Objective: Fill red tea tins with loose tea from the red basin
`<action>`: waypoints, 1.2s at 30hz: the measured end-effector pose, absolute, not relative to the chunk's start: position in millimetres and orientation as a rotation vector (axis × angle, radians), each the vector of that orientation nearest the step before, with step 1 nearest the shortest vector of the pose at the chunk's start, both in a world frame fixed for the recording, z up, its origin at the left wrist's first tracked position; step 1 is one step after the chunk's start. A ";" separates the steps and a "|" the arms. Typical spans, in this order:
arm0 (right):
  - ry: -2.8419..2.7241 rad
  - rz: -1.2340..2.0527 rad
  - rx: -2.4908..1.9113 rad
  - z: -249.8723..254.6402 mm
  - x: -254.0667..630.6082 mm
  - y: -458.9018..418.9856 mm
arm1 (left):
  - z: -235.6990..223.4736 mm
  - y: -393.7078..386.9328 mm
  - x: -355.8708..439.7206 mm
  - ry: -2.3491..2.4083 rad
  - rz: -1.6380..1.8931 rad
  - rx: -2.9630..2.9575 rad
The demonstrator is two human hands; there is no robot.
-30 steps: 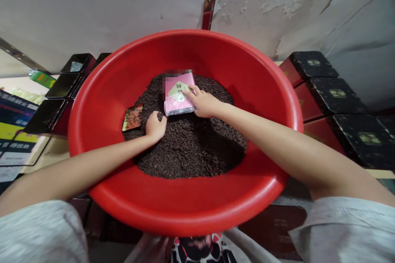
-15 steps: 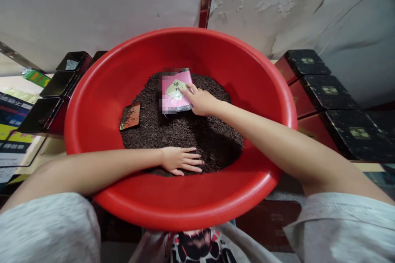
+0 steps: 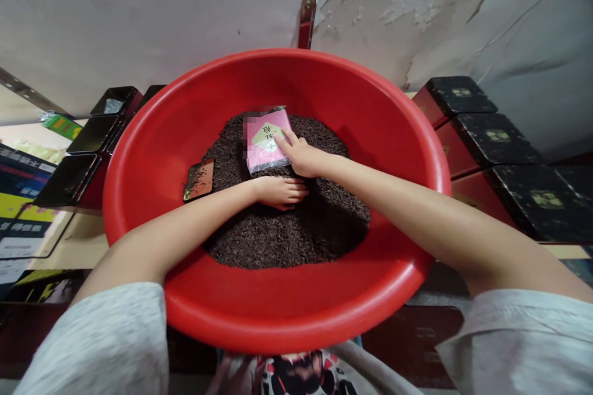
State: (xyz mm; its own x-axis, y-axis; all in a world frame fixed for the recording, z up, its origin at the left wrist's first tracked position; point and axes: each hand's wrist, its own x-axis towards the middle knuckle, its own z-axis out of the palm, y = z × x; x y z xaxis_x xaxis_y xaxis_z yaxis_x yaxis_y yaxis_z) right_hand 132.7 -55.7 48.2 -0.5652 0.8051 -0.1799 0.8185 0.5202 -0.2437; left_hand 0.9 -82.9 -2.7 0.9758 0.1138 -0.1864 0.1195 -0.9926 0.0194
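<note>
Dark loose tea leaves lie heaped in the bottom of a large red plastic basin. A pink tea tin with a pale green label lies tilted on the leaves, its near end toward me. My right hand grips the tin's right side, fingers over the upper face. Just below the tin's near end, my left hand presses into the leaves, fingers stretched out side by side. Some leaves show between this hand and the tin. The palm is hidden. Left of them, an orange-brown lid holds scattered leaves.
Open dark tins stand left of the basin, near a green box and printed packaging. Closed red tins with black lids line the right side. Behind the basin is a wall with peeling paint.
My left hand has moved forward through the leaves, from the near side of the heap to the tin's near end. The right hand still holds the tin. The view has shifted slightly.
</note>
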 end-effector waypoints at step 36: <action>2.762 -0.472 1.419 58.9 135.8 -51.1 | 36.2 -90.5 -6.6 0.409 -0.394 3.310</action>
State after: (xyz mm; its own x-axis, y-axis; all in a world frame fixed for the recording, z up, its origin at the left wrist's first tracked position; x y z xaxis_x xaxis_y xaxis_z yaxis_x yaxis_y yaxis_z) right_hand 135.8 -51.1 58.9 -0.5919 0.7944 -0.1361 0.7946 0.5468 -0.2640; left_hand -6.6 -90.5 36.2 0.9435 0.2625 -0.2023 0.2120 -0.9473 -0.2403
